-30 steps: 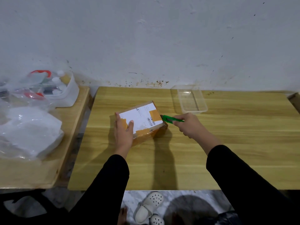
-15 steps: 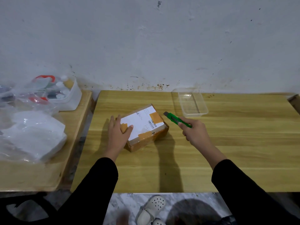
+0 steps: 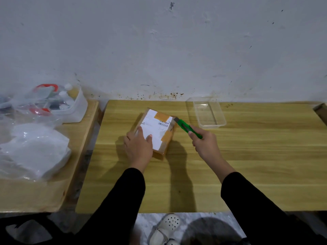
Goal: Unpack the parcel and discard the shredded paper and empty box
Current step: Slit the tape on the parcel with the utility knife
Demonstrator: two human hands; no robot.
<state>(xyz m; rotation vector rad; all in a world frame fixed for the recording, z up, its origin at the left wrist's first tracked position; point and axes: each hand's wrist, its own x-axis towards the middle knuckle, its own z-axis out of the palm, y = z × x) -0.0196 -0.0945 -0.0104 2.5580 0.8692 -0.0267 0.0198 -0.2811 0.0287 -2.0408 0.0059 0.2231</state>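
A small cardboard parcel (image 3: 157, 129) with a white label and tan tape lies on the wooden table (image 3: 247, 156), still taped shut. My left hand (image 3: 138, 146) rests flat on its near left end and holds it down. My right hand (image 3: 204, 144) grips a green utility knife (image 3: 187, 128). The knife's tip touches the parcel's far right corner.
A clear plastic tray (image 3: 208, 113) stands right of the parcel near the wall. On a lower side table (image 3: 35, 191) at the left lie white plastic bags (image 3: 35, 152) and a white tub (image 3: 70, 106) with bottles. Sandals (image 3: 166, 228) lie on the floor below the table's front edge.
The parcel has been turned, its long side now pointing away from me. My left hand shifted onto its near end. The knife moved from beside the parcel to its far right corner.
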